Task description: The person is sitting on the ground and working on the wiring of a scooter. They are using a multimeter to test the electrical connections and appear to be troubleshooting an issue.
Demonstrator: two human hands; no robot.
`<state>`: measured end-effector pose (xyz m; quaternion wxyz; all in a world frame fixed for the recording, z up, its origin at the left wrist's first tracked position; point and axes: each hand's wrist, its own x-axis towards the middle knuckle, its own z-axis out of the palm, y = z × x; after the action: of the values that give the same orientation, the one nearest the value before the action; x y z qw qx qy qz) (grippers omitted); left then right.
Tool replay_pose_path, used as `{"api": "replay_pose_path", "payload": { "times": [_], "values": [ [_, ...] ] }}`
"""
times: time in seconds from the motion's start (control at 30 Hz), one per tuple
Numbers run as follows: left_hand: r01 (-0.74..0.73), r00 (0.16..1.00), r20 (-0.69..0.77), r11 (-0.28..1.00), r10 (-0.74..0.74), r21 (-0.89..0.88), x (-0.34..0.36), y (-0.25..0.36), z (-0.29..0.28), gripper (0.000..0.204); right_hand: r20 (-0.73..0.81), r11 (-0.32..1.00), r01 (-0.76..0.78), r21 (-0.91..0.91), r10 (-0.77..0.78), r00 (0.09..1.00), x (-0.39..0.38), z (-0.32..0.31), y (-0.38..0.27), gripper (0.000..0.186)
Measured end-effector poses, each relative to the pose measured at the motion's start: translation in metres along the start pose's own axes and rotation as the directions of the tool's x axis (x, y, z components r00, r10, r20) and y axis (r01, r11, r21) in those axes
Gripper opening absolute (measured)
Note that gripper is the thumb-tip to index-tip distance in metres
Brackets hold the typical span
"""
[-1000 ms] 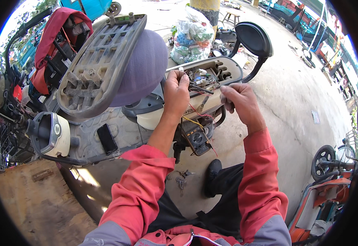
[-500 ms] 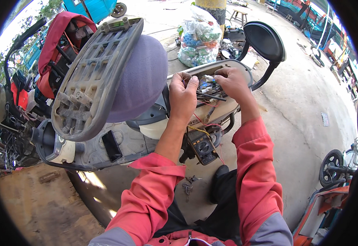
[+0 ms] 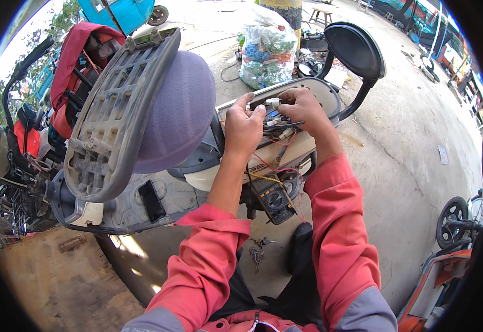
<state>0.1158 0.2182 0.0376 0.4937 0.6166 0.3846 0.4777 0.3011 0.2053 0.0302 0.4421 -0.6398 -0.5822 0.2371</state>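
Both hands work over the opening under the raised seat (image 3: pixel 122 110) of an electric scooter (image 3: pixel 208 174). Between thumb and fingers, my right hand (image 3: pixel 306 109) pinches a small white wire connector (image 3: pixel 273 102). My left hand (image 3: pixel 241 127) is closed at the opening's left side, thumb against the fingers. What it grips is too small to tell. Below the hands, a tangle of wires and plugs (image 3: pixel 277 123) fills the opening. A multimeter (image 3: pixel 274 203) hangs at the scooter's near side, with red and yellow leads running upward from it.
A black phone (image 3: pixel 152 200) lies on the scooter's footboard. Behind the opening, a black padded backrest (image 3: pixel 356 51) rises on bent arms. A bag of bottles (image 3: pixel 268 52) stands beyond it. Keys (image 3: pixel 257 253) dangle or lie below the multimeter. A wooden board (image 3: pixel 59 276) is at lower left.
The white connector now shows in my right hand, which has shifted slightly left and down. My left hand remains near the same spot. The whole view has shifted slightly.
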Motion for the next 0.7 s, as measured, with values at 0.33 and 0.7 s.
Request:
{"api": "replay_pose_path", "payload": {
  "times": [0.33, 0.7],
  "values": [
    [-0.082, 0.996, 0.045, 0.970, 0.073, 0.230, 0.018, -0.026, 0.004, 0.038, 0.072, 0.972, 0.018, 0.233, -0.035, 0.997, -0.011, -0.004, -0.011, 0.032],
    [-0.031, 0.998, 0.066, 0.966, 0.015, 0.258, 0.023, -0.023, 0.004, 0.023, 0.009, 0.958, 0.074, 0.276, -0.079, 0.997, -0.019, -0.001, -0.014, 0.028]
  ]
}}
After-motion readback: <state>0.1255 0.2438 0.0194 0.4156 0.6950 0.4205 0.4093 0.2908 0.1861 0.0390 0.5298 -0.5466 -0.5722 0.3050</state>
